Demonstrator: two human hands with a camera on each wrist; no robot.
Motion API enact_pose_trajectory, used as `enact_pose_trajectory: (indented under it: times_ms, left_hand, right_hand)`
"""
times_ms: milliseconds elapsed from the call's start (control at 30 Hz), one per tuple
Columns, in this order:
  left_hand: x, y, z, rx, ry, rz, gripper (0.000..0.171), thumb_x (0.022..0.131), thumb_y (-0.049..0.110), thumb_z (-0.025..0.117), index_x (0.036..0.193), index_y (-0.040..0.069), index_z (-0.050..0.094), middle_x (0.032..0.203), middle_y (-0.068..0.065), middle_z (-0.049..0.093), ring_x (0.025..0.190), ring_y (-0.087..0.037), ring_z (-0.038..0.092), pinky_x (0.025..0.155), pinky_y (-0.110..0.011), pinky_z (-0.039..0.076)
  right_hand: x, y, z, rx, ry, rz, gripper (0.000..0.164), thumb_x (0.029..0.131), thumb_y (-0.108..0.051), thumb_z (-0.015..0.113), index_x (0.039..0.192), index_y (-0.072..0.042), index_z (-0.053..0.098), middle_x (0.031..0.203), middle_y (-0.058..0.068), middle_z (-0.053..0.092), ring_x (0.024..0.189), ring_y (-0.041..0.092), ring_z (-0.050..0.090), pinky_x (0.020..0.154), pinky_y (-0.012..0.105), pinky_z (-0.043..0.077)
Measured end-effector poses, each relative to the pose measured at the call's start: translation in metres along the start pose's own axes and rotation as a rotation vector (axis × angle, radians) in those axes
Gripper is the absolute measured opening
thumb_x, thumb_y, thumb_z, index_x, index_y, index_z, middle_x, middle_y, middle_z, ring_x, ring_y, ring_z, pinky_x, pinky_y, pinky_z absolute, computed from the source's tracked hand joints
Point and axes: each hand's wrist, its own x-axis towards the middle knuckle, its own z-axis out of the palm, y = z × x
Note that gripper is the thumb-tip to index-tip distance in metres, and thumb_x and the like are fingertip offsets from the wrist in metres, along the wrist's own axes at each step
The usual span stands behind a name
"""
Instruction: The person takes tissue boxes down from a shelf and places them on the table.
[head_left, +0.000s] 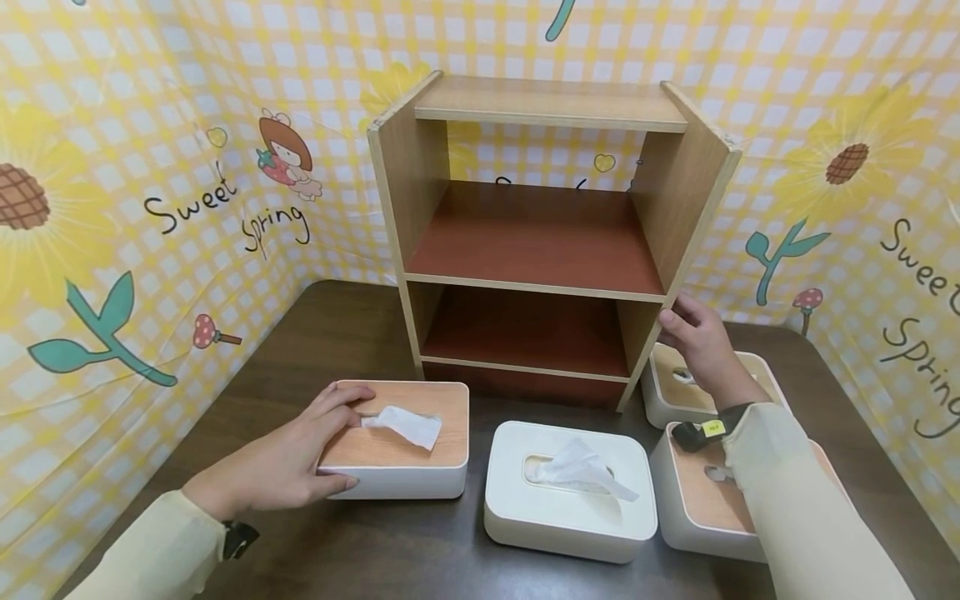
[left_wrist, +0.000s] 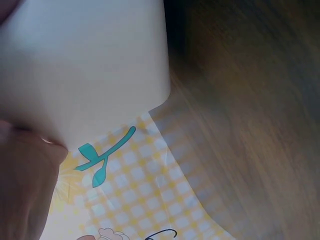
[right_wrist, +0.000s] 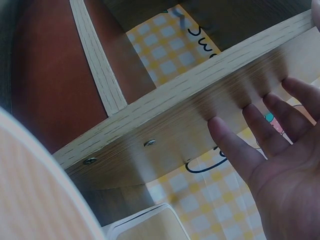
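Note:
My left hand [head_left: 296, 458] grips the left end of a white tissue box [head_left: 420, 482] with a wood-look lid, thumb at its front wall and fingers over the top. A white tissue [head_left: 408, 425] sticks out of the lid's slot. In the left wrist view, the box's plain white wall [left_wrist: 95, 65] fills the upper left. My right hand [head_left: 701, 346] is at the right side of a small wooden shelf [head_left: 536, 285] with reddish-brown boards. Its straight fingers [right_wrist: 270, 132] touch the outer face of the side panel [right_wrist: 175, 135] with their tips.
An all-white tissue box [head_left: 525, 521] stands in front of the shelf. On the right are a wood-lidded tissue box [head_left: 690, 508], partly under my right sleeve, and another one [head_left: 660, 400] behind it. Yellow checked cloth [head_left: 225, 75] surrounds the dark wooden table [head_left: 315, 333].

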Motion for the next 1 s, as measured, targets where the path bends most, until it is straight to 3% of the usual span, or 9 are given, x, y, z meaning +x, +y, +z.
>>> enact_pose_trajectory:
  times_ms: [200, 267, 400, 600, 700, 833, 1000]
  left_hand:
    - [0.000, 0.002, -0.004, 0.017, -0.044, -0.054, 0.046, 0.075, 0.035, 0.084, 0.106, 0.024, 0.051, 0.153, 0.005, 0.027, 0.143, -0.028, 0.018, 0.110, -0.022, 0.019]
    - [0.000, 0.002, -0.005, 0.018, -0.052, -0.054, 0.046, 0.075, 0.033, 0.084, 0.107, 0.024, 0.052, 0.153, 0.005, 0.027, 0.142, -0.026, 0.020, 0.108, -0.021, 0.023]
    - [0.002, 0.002, -0.007, 0.026, -0.055, -0.037, 0.047, 0.074, 0.030, 0.085, 0.107, 0.023, 0.054, 0.152, 0.004, 0.028, 0.141, -0.024, 0.022, 0.107, -0.018, 0.020]
    - [0.002, 0.002, -0.008, 0.030, -0.077, -0.033, 0.046, 0.072, 0.025, 0.086, 0.106, 0.023, 0.054, 0.153, 0.002, 0.028, 0.143, -0.030, 0.018, 0.114, -0.043, 0.015]
    - [0.002, 0.001, -0.009, 0.022, -0.095, -0.052, 0.046, 0.072, 0.025, 0.086, 0.106, 0.026, 0.054, 0.154, 0.003, 0.027, 0.144, -0.031, 0.016, 0.113, -0.048, 0.018]
    - [0.002, 0.000, -0.011, 0.026, -0.102, -0.050, 0.048, 0.071, 0.024, 0.086, 0.108, 0.027, 0.055, 0.154, 0.002, 0.028, 0.143, -0.032, 0.017, 0.114, -0.042, 0.015]
    - [0.003, -0.002, -0.013, 0.033, -0.084, 0.005, 0.052, 0.068, 0.020, 0.087, 0.110, 0.024, 0.057, 0.152, -0.001, 0.033, 0.141, -0.035, 0.023, 0.112, -0.022, 0.007]
  right_hand:
    - [-0.001, -0.001, 0.000, 0.005, 0.004, 0.000, 0.026, 0.099, -0.006, 0.057, 0.118, -0.020, 0.067, 0.106, 0.003, 0.064, 0.093, 0.012, 0.062, 0.081, 0.026, 0.052]
    - [-0.001, 0.000, 0.000, 0.005, 0.004, 0.000, 0.026, 0.099, -0.006, 0.057, 0.118, -0.020, 0.067, 0.106, 0.002, 0.064, 0.093, 0.012, 0.062, 0.081, 0.026, 0.052]
    - [-0.001, 0.000, 0.000, 0.006, 0.005, -0.002, 0.026, 0.099, -0.006, 0.057, 0.118, -0.020, 0.066, 0.106, 0.003, 0.064, 0.093, 0.012, 0.062, 0.081, 0.026, 0.052]
    - [0.000, 0.000, 0.000, 0.010, 0.003, -0.009, 0.025, 0.098, -0.006, 0.057, 0.118, -0.019, 0.067, 0.106, 0.003, 0.064, 0.093, 0.012, 0.063, 0.081, 0.026, 0.052]
    - [0.001, 0.001, 0.000, 0.021, 0.001, -0.010, 0.024, 0.098, -0.005, 0.057, 0.117, -0.018, 0.067, 0.105, 0.003, 0.064, 0.092, 0.013, 0.063, 0.081, 0.027, 0.052]
    - [0.001, 0.001, 0.000, 0.025, -0.003, -0.010, 0.025, 0.098, -0.005, 0.057, 0.117, -0.017, 0.067, 0.106, 0.004, 0.064, 0.092, 0.013, 0.063, 0.081, 0.027, 0.052]
    - [0.000, -0.001, 0.000, 0.027, -0.006, -0.007, 0.026, 0.098, -0.006, 0.057, 0.119, -0.018, 0.066, 0.108, 0.004, 0.064, 0.094, 0.013, 0.063, 0.081, 0.027, 0.052]
